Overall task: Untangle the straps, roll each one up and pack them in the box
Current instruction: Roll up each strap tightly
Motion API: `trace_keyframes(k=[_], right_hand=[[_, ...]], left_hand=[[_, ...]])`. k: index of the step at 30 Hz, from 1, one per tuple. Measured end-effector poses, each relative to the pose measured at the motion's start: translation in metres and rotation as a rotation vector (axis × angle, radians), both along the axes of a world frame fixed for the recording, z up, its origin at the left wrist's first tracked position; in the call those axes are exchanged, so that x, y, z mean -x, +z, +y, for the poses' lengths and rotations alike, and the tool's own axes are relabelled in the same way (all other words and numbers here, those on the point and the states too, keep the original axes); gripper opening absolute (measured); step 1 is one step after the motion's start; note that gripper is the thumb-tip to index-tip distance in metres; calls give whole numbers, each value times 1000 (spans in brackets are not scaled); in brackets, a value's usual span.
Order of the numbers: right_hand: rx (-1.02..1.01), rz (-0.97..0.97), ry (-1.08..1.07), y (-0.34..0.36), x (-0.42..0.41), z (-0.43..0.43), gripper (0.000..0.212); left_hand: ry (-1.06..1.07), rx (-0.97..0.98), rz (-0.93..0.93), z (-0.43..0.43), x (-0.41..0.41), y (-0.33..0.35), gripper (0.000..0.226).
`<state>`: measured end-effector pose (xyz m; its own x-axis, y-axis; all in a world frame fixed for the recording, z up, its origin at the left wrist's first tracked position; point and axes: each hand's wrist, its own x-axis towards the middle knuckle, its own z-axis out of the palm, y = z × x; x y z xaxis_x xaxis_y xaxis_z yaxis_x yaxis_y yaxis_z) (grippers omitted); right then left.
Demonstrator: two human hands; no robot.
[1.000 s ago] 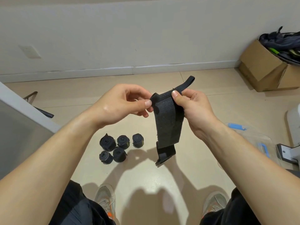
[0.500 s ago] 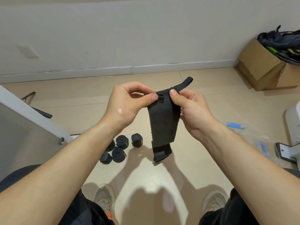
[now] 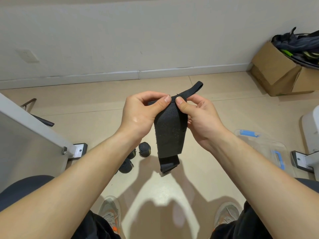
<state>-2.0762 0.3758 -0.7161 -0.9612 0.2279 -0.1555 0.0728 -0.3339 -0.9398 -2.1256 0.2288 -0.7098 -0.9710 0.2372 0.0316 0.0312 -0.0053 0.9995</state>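
Both in play: left hand and right hand pinch the black strap at its top edge, tail hanging toward six o'clock. Rolled straps lie at seven o'clock.

Looking down at a beige tiled floor past two bare forearms. Pinching the top edge of a black strap with the left hand, thumb on the near face. Pinching the same edge just beside it with the right hand. Letting the wide fuzzy length hang down, with a narrower folded end at the bottom and a thin loop poking up behind the right thumb. Seeing rolled straps clustered on the floor under the left forearm, a clear plastic box with blue latches at the right, and a cardboard box by the wall, full of a dark tangle.
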Motion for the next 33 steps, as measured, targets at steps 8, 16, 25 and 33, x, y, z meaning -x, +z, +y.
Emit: trace_keyframes(k=[8, 16, 25, 33], right_hand=[[-53, 37, -124, -5, 2, -4, 16], [-314, 194, -249, -5, 2, -2, 14], [-486, 313, -228, 0, -1, -4, 25], [-478, 288, -179, 1, 0, -3, 30]], left_hand=[[69, -84, -89, 1, 1, 1, 3], [151, -83, -113, 4, -1, -3, 5], [145, -83, -107, 4, -3, -2, 7], [107, -60, -100, 3, -3, -1, 16]])
